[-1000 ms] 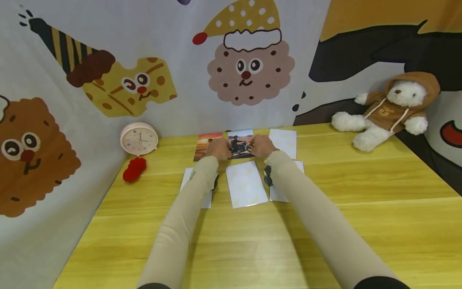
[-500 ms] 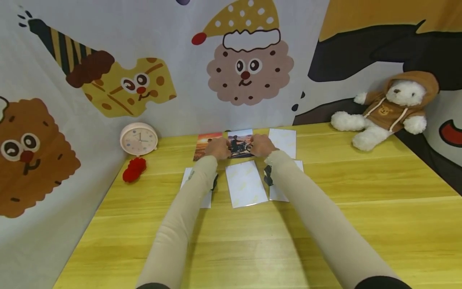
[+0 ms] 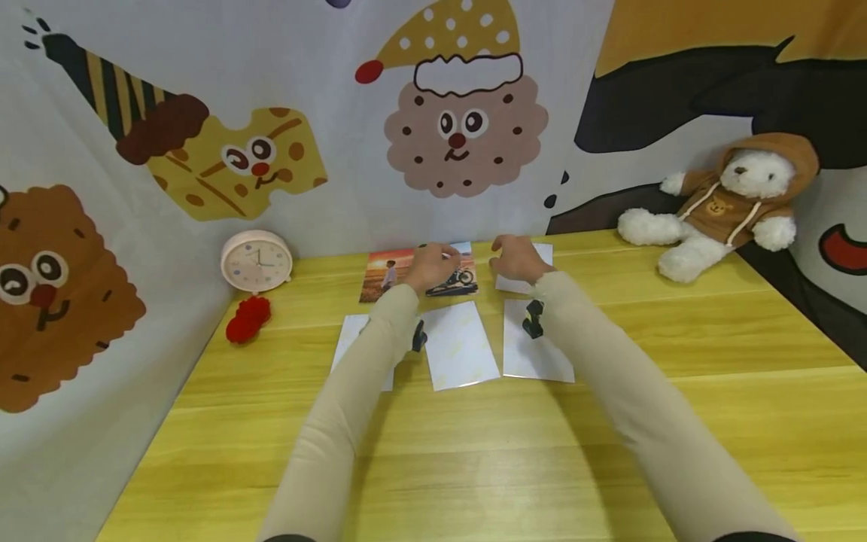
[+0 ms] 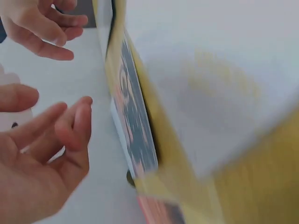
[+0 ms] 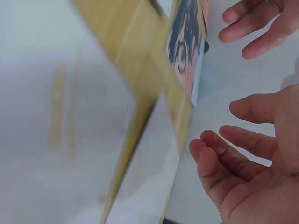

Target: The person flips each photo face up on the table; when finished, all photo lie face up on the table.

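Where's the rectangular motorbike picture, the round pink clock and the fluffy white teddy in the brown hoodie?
Rectangular motorbike picture [image 3: 463, 278], head view: on the printed motorbike.
Round pink clock [image 3: 257, 261], head view: middle of its face.
Fluffy white teddy in the brown hoodie [image 3: 721, 207], head view: on the chest.

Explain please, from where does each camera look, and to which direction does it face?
Head: worn on the head, facing forward and down at the table and cards; left hand, right hand and sleeves show.
Left wrist: worn there, facing past the left hand to the motorcycle photo and a blurred white card; part of the right hand shows.
Right wrist: worn there, facing past the right hand to two white cards; part of the left hand shows.
Shared: both wrist views show the motorcycle photo.
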Action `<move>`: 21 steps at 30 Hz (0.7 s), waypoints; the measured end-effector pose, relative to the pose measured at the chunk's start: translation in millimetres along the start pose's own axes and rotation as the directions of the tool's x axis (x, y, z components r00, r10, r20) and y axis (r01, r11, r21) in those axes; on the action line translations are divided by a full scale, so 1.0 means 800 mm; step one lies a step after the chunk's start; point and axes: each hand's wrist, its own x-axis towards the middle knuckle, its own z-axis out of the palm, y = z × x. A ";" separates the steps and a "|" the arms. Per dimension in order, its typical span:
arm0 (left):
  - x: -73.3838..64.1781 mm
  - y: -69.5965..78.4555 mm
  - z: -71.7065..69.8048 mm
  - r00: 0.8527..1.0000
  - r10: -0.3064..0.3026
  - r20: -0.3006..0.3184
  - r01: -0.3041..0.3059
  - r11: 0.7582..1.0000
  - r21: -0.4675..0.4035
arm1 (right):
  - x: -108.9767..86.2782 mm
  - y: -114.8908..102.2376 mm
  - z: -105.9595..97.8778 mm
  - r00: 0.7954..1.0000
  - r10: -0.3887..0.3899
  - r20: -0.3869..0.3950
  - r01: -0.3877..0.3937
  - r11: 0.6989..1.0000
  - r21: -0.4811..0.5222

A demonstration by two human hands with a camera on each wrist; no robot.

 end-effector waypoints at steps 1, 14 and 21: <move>0.000 0.003 0.003 1.000 0.002 0.027 0.000 0.999 -0.046 | -0.002 0.005 -0.004 1.000 -0.005 -0.006 0.005 1.000 -0.004; 0.017 0.033 0.045 0.960 0.002 0.281 0.069 0.968 -0.243 | -0.024 0.077 -0.036 0.997 0.074 0.016 -0.074 0.997 0.002; 0.016 0.041 0.066 0.963 0.014 0.268 0.051 0.971 -0.232 | -0.033 0.099 -0.030 0.994 0.108 -0.017 -0.106 0.992 0.073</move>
